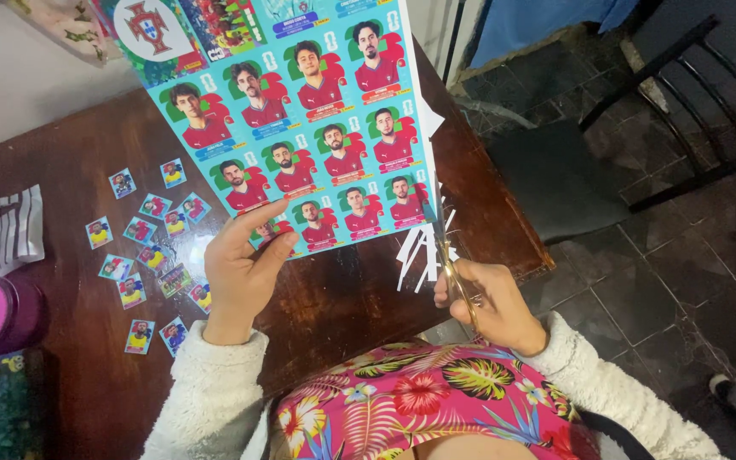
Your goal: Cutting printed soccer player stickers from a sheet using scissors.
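Fuzzy white sleeves (215,383); floral pink top (419,400)

The one camera sat on my head and looked steeply down over my chest. It faced the dark wooden surface (342,298) just in front of me, close enough that my hands filled the middle of the view. The surface ran to the left edge of the view, while the tiled floor (641,255) and a black chair (683,94) took the right.

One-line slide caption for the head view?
Left hand holds a sticker sheet while right hand trims its edge with scissors over a wooden table.
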